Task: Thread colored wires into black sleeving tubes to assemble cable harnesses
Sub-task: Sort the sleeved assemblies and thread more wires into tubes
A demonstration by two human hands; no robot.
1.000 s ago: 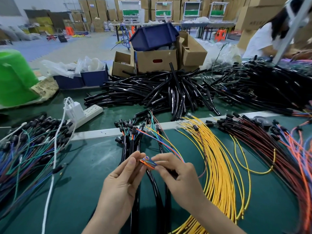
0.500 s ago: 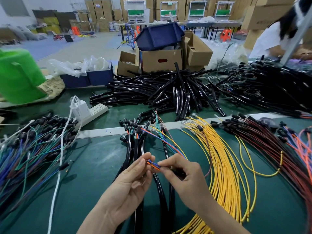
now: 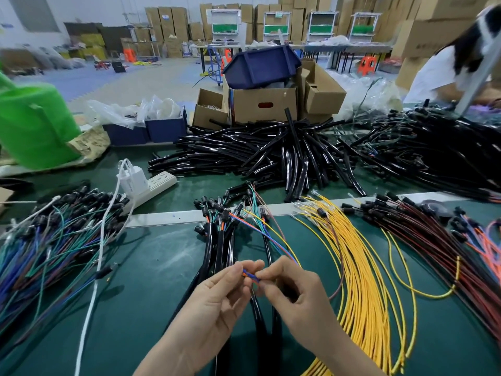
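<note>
Aligning the wire ends is the step in hand, as I judge it: the blue and orange wire pair (image 3: 250, 276) is held in the near centre of the scene, above the green mat (image 3: 151, 294), between both hands. My left hand (image 3: 214, 302) pinches the pair between thumb and forefinger, with the remaining fingers loosely bent. My right hand (image 3: 295, 294) pinches the same pair just to the right of that grip, its other fingers curled toward the palm. A dark shape shows inside that curl; I cannot tell whether it is a sleeving tube or shadow. From the right hand the pair runs far and left to a black connector among the sleeved harnesses (image 3: 222, 245) that lie on the mat under the hands. Loose black sleeving tubes (image 3: 257, 156) are heaped at far centre, well apart from the hands. Yellow wires (image 3: 360, 267) lie to the right, red wires (image 3: 433, 240) beyond them, and blue and green wires (image 3: 40, 253) to the left. Threading does not appear to have begun on this pair. The next move calls for both tips to be level and pressed together, a tube mouth to be brought in line with them, and the pair to be fed in straight so that neither wire buckles or splays at the opening.
</note>
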